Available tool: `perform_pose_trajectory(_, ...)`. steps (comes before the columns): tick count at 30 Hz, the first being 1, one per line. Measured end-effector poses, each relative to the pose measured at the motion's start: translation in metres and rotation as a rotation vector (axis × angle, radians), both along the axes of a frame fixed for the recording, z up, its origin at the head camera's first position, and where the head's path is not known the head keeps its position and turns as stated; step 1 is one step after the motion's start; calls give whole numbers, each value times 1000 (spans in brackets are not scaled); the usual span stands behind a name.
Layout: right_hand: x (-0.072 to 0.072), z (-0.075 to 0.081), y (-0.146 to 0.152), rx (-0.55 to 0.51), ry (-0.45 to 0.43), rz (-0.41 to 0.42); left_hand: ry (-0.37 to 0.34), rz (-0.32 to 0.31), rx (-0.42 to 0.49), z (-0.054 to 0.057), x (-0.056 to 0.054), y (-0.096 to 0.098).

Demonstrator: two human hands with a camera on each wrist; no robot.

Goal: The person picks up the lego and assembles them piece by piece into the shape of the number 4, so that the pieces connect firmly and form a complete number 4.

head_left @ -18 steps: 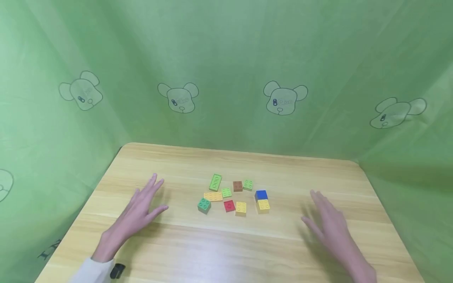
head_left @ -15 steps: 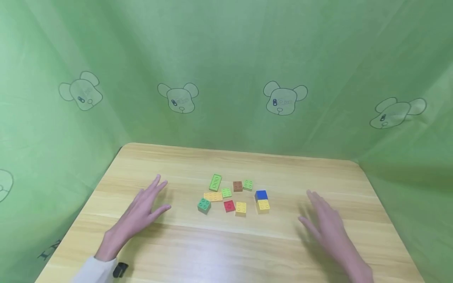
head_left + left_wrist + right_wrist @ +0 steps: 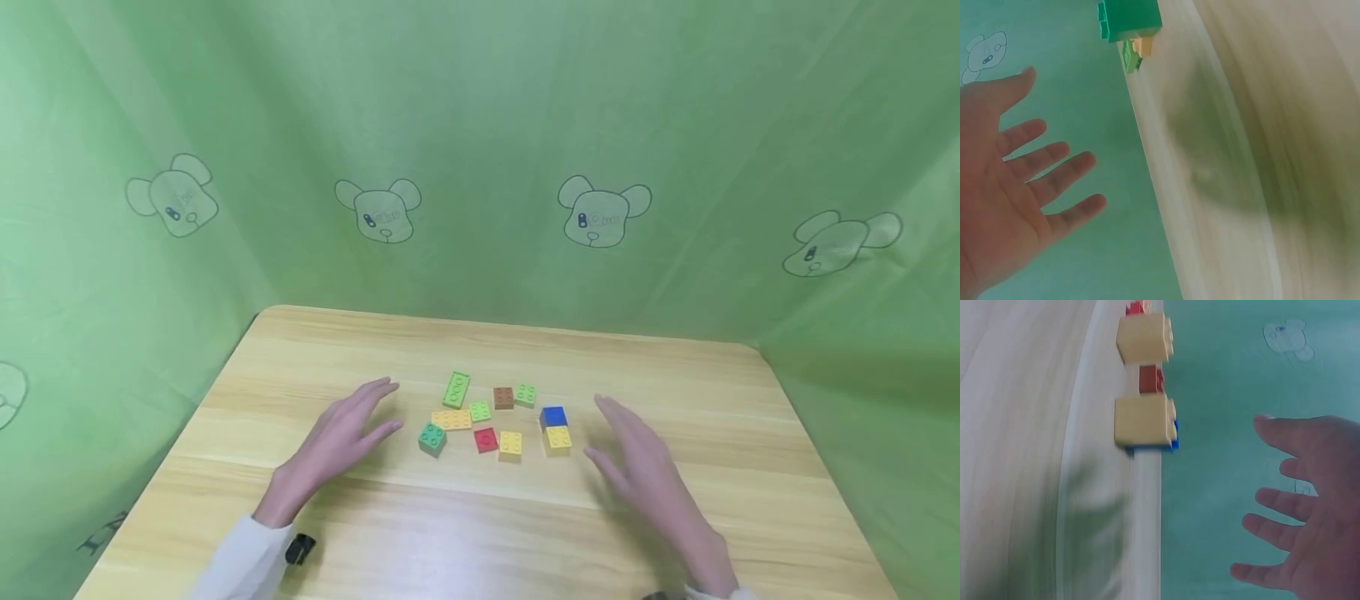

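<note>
Several toy building bricks lie mid-table in the head view. My left hand (image 3: 337,437), fingers spread and holding nothing, is left of them, nearest the dark green brick (image 3: 432,438). My right hand (image 3: 645,467) hovers to their right with fingers extended, nearest a yellow brick (image 3: 557,441) and the blue brick (image 3: 553,417) just behind it. Between the hands are an orange brick (image 3: 452,419), a long light green brick (image 3: 456,389), a small light green one, a brown brick (image 3: 503,397), a red brick (image 3: 485,440) and a second yellow brick (image 3: 510,446).
The wooden table (image 3: 465,533) has rounded far corners. A green curtain (image 3: 480,125) printed with bear heads hangs behind it and along both sides. Both hands cast shadows on the tabletop.
Both hands have moved inward toward the bricks, the left hand going right and the right hand going left. The bricks keep their arrangement.
</note>
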State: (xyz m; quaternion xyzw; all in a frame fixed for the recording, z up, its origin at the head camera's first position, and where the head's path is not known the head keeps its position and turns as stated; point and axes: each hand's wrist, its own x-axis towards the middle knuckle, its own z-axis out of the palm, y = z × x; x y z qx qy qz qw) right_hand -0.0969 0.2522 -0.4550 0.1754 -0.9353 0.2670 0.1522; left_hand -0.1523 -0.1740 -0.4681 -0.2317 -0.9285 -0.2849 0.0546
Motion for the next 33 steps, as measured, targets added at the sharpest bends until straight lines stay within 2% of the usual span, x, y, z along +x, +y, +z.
perform_pose_trajectory(5, -8, -5, -21, 11, 32, 49, 4, -21, 34, -2, -11, 14)
perform_pose_trajectory(19, -36, -18, -86, 2, 2, 159, -94, -90, 63, -8, -39, 47)
perform_pose_trajectory(25, -46, -24, -106, 13, -42, 216, -125, -144, 16, -15, -54, 62)
perform_pose_trajectory(28, -50, -28, -114, 40, -33, 229, -139, -182, -15, -18, -60, 68)
perform_pose_trajectory(33, -55, -32, -125, 71, -16, 272, -189, -211, -17, -21, -65, 74)
